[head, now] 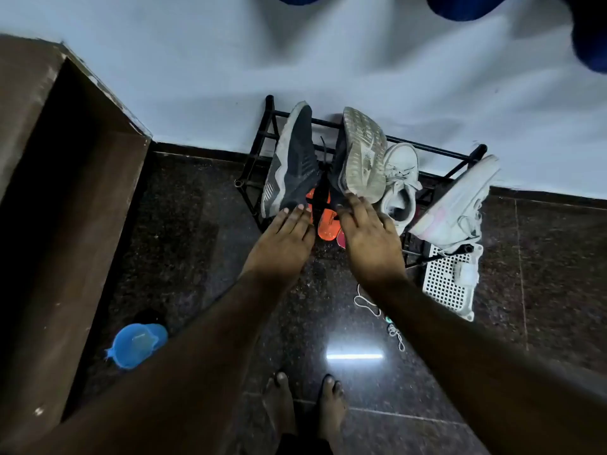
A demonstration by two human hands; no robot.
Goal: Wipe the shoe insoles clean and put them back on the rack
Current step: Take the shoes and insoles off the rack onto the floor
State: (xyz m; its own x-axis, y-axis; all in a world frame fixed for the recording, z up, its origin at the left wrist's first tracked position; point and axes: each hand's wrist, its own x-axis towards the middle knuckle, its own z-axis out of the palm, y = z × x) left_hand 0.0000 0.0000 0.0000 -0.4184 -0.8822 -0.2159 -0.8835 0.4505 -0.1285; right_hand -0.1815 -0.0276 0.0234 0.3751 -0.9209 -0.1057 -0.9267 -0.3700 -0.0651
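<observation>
Head view: dark polished floor (184, 224), pale wall, black wire rack (262, 152) set against the wall. Two dark shoes (295, 165) are leaned upright on the rack, one sole-out (364, 152); two white shoes (400, 178) are tilted beside them.

Left hand (285, 234) is laid on the heel of the left dark shoe, right hand (368, 234) on the sole-out one. Fingers (354, 208) extended and resting on the shoes; a closed grip is not seen.

Insoles: orange pieces (323, 221) are glimpsed between the hands, low on the rack; identity cannot be confirmed.

Risks:
- dark shoes tipped off the bars if pushed unevenly
- laces (323, 159) snagged on the rack
- neighbouring white shoe (456, 205) looks precarious, could be knocked onto the basket (446, 284)
- floor cord (368, 303) underfoot
</observation>
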